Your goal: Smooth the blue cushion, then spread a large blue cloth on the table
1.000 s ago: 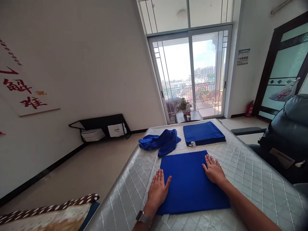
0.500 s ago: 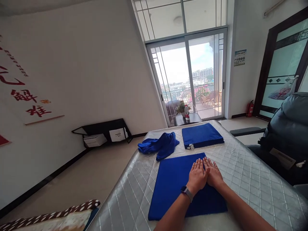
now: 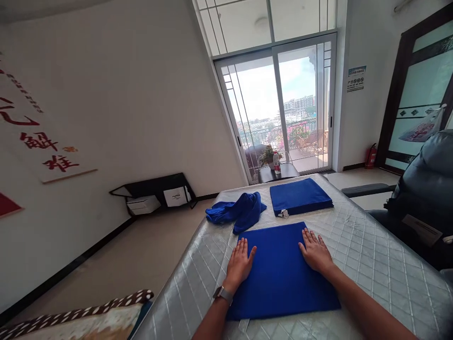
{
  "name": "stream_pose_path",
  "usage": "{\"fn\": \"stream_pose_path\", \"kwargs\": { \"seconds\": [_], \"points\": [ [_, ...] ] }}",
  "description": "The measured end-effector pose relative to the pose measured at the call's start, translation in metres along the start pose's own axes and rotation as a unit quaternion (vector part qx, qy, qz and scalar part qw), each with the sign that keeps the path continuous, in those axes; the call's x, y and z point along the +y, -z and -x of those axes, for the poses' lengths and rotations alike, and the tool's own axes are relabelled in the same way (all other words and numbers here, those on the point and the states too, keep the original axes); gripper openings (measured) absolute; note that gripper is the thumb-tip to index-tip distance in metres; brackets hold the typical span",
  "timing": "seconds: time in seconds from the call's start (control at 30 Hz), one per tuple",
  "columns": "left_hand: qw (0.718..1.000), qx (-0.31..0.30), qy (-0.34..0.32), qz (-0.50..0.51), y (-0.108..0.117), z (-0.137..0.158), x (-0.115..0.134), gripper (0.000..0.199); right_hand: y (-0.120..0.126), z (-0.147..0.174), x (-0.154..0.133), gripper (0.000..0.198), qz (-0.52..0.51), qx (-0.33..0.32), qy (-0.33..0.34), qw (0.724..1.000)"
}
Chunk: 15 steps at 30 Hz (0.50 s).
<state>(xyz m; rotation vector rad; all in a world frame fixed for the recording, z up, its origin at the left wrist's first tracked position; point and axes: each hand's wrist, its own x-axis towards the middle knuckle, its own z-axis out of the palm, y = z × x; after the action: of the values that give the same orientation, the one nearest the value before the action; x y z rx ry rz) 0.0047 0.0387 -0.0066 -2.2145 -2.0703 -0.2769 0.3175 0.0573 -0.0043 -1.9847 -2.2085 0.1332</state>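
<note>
Here, Both Your Hands Lie Flat Along the Edges of a Blue Cloth Square

Your left hand (image 3: 239,263) lies palm down across the left edge of the blue cloth square (image 3: 283,276), its fingers together and its thumb apart. Your right hand (image 3: 315,250) lies palm down across the right edge, near the far right corner, with its thumb on the fabric. In both hands the grip is wide, the fingers straight and laid out rather than curled around the cloth. A watch (image 3: 222,293) circles your left wrist.

The square lies smooth and flat on a quilted, silvery mattress (image 3: 375,255), directly in front of you; a white label (image 3: 244,325) projects from its near edge, toward the left. Beyond its far left corner rests a crumpled blue cloth (image 3: 247,211). To the right of that heap, and beyond the square, note the blue stack (image 3: 300,193), neatly squared, with white tags (image 3: 283,213) at its near left corner.

Past the mattress stand a red-capped bottle (image 3: 276,164) and a plant (image 3: 268,155), before the sliding glass door (image 3: 276,108). A dark armchair (image 3: 430,179) stands to your right.
</note>
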Motion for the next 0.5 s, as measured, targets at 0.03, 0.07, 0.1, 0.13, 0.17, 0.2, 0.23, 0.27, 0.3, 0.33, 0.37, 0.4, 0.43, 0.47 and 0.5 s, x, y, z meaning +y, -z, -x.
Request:
{"fn": "stream_pose_path", "kwargs": {
  "seconds": [0.03, 0.07, 0.1, 0.13, 0.17, 0.2, 0.23, 0.27, 0.3, 0.33, 0.37, 0.4, 0.43, 0.47, 0.5],
  "points": [
    [1.000, 0.001, 0.015, 0.002, -0.001, 0.002, -0.008, 0.078, 0.000, 0.000, 0.000, 0.067, -0.002, -0.001, -0.002, 1.000],
    [1.000, 0.001, 0.028, 0.006, -0.001, 0.004, -0.013, 0.080, -0.001, -0.001, 0.000, 0.067, -0.003, -0.001, -0.003, 1.000],
    [0.999, 0.000, 0.038, 0.010, -0.002, 0.006, -0.016, 0.082, -0.001, -0.001, -0.001, 0.068, -0.004, -0.002, -0.004, 1.000],
    [0.999, 0.000, 0.042, 0.014, -0.001, 0.006, -0.016, 0.085, -0.001, -0.002, -0.001, 0.068, -0.004, -0.003, -0.004, 1.000],
    [0.999, 0.000, 0.043, 0.018, -0.001, 0.007, -0.016, 0.086, -0.002, -0.002, -0.001, 0.068, -0.003, -0.004, -0.004, 1.000],
    [0.999, 0.001, 0.042, 0.021, -0.001, 0.007, -0.015, 0.087, -0.002, -0.001, 0.000, 0.068, -0.003, -0.005, -0.003, 1.000],
    [0.999, 0.002, 0.040, 0.024, 0.000, 0.007, -0.014, 0.087, -0.002, -0.001, 0.000, 0.068, -0.002, -0.005, -0.001, 1.000],
    [0.999, 0.004, 0.038, 0.027, 0.000, 0.007, -0.013, 0.087, -0.003, -0.001, 0.000, 0.069, -0.001, -0.004, 0.000, 1.000],
    [0.999, 0.005, 0.036, 0.030, 0.001, 0.007, -0.013, 0.088, -0.003, -0.001, 0.001, 0.069, 0.002, -0.003, 0.000, 1.000],
    [0.999, 0.006, 0.037, 0.032, 0.001, 0.007, -0.013, 0.088, -0.002, -0.001, 0.002, 0.069, 0.005, -0.002, 0.000, 1.000],
    [0.999, 0.007, 0.038, 0.035, 0.002, 0.007, -0.013, 0.089, -0.002, -0.001, 0.002, 0.068, 0.010, -0.001, 0.000, 1.000],
    [0.999, 0.006, 0.040, 0.037, 0.002, 0.007, -0.013, 0.090, -0.001, -0.003, 0.002, 0.068, 0.015, -0.001, 0.000, 1.000],
    [0.998, 0.005, 0.042, 0.038, 0.002, 0.007, -0.013, 0.091, 0.001, -0.005, 0.002, 0.068, 0.019, 0.000, 0.000, 1.000],
    [0.998, 0.005, 0.044, 0.039, 0.002, 0.007, -0.014, 0.091, 0.004, -0.007, 0.002, 0.067, 0.022, 0.000, 0.002, 1.000],
    [0.998, 0.006, 0.045, 0.040, 0.002, 0.007, -0.014, 0.091, 0.007, -0.011, 0.001, 0.067, 0.024, 0.001, 0.004, 1.000]
  ]
}}
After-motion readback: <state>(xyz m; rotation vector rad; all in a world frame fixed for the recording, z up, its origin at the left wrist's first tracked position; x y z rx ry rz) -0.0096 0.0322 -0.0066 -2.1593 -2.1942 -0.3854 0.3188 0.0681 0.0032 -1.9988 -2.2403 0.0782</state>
